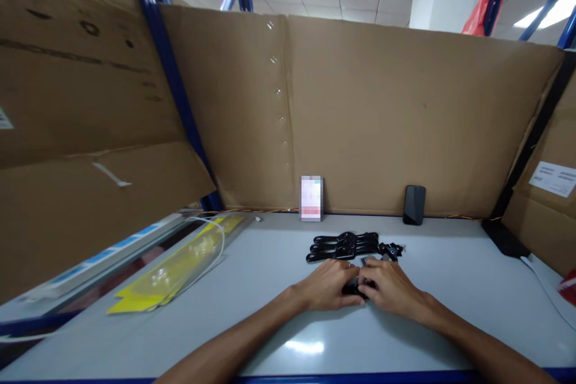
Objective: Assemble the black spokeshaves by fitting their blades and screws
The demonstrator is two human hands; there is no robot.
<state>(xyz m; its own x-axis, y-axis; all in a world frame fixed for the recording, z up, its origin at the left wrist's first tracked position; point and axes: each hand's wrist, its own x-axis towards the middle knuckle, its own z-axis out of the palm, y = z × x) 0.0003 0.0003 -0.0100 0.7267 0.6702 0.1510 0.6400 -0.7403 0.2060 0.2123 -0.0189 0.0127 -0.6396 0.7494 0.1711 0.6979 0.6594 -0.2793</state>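
Note:
My left hand (327,285) and my right hand (390,286) meet over the table near its front middle. Between them, both sets of fingers are closed on a small black part (353,289), mostly covered by the fingers, so its kind does not show. Just behind the hands lie several long, glossy black pieces (344,247) with rounded ends, side by side in a stack of rows. A little cluster of small black parts (391,250) sits at their right end, close behind my right hand.
A phone with a lit screen (311,199) and a dark phone (414,205) lean on the cardboard back wall (382,114). Yellow sheets in clear plastic (175,264) and a white power strip (108,255) lie left. A black flat box (506,239) with a white cable is right.

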